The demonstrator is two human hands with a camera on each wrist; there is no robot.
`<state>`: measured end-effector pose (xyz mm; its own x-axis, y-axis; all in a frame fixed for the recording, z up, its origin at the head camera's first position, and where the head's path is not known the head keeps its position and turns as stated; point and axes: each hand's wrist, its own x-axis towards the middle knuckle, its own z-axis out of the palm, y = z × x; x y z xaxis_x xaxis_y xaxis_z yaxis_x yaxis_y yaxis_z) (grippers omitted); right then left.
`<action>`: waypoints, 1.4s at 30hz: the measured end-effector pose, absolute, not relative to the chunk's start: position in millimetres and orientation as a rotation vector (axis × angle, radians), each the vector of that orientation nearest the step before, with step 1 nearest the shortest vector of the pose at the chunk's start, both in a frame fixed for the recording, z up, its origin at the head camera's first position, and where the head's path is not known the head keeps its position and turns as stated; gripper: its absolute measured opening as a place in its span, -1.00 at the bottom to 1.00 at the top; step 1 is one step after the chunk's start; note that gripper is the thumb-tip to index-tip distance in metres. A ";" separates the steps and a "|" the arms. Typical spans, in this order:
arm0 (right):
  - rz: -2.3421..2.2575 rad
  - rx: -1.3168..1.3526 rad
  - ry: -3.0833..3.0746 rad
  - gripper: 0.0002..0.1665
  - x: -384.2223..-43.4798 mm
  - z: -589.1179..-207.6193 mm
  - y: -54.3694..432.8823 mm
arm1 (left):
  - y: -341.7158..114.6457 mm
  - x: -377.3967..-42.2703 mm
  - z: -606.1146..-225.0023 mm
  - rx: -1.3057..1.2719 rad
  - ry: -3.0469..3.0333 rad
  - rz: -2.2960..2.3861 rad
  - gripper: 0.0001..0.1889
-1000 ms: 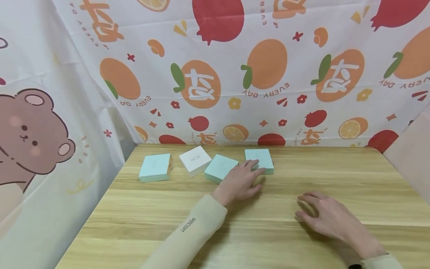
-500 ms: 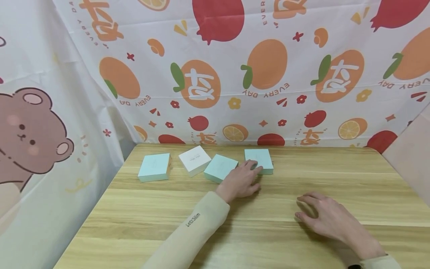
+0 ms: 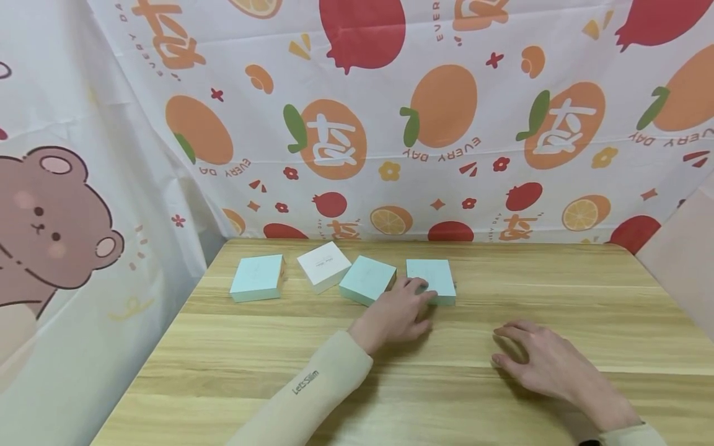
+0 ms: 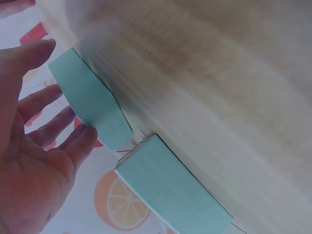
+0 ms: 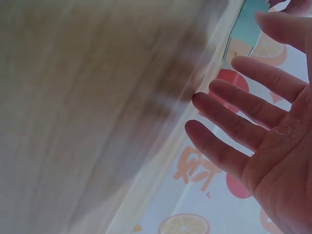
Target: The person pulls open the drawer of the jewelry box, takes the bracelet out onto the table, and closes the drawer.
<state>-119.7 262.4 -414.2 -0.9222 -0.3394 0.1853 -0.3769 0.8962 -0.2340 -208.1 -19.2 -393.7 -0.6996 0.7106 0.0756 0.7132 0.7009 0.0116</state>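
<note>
Fingers of my left hand (image 3: 393,316) rest on the near part of the rightmost pale teal box (image 3: 431,271), a flat square one on the wooden table. In the left wrist view, the thumb stands apart from this teal box (image 4: 87,97) while the other fingers reach over its top. Close beside it sits a second, angled teal box (image 3: 367,277), partly behind the left hand. My right hand (image 3: 549,359) hovers over or rests on the table farther right, and I cannot tell which. In its wrist view the right hand (image 5: 285,141) holds nothing, fingers spread.
A white box (image 3: 323,265) with small dark print touches or nearly touches the angled teal box. Another teal box (image 3: 256,276) lies at the far left. Behind the wooden table (image 3: 251,365) hangs a fruit-print cloth (image 3: 385,130); a bear-print cloth (image 3: 67,223) hangs at left.
The rightmost teal box has slid a little toward me under my left fingers, and the left hand has drawn back with it. My right hand and the other boxes have stayed put.
</note>
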 end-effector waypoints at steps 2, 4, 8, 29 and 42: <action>0.399 0.563 -2.921 -0.46 -119.3 -414.7 262.8 | -21.6 -203.1 -393.6 -1.199 -2.825 -0.067 -0.45; 0.398 0.566 -2.923 -0.46 -119.1 -414.8 262.9 | -24.3 -198.5 -393.2 -1.211 -2.820 -0.094 -0.47; 0.405 0.563 -2.925 -0.46 -119.2 -414.0 262.9 | -29.9 -191.3 -393.4 -1.229 -2.815 -0.131 -0.53; 0.440 0.588 -2.828 -0.56 -121.7 -409.4 255.0 | -35.4 -228.0 -374.0 -1.242 -3.073 -0.329 -0.47; 0.618 0.615 -2.731 -0.74 -124.3 -410.9 249.9 | -40.2 -218.9 -376.2 -1.275 -3.052 -0.349 -0.47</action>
<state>-124.3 249.9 -410.9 -0.8721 -0.3427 0.3494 -0.4597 0.8184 -0.3448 -218.9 -40.2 -376.2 -0.6914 0.7169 -0.0891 0.6784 0.6867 0.2613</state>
